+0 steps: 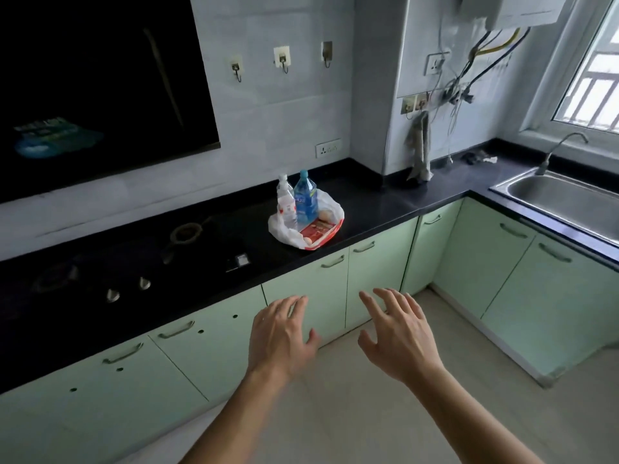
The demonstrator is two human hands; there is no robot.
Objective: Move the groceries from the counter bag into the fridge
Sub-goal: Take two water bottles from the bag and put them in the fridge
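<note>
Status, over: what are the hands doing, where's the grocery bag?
Left hand and right hand open, empty, short of counter. Bag on counter, bottles upright inside. Nothing between; fridge unseen.

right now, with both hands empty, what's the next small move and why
Probably reach forward to the plastic bag on the counter. The left hand and right hand are open, hold nothing and hang short of the counter, while the blue bottle, clear bottle and red pack sit in the bag untouched.

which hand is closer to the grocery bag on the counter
Left. The left hand hovers in front of the bag; the right hand is farther off to the right.
</note>
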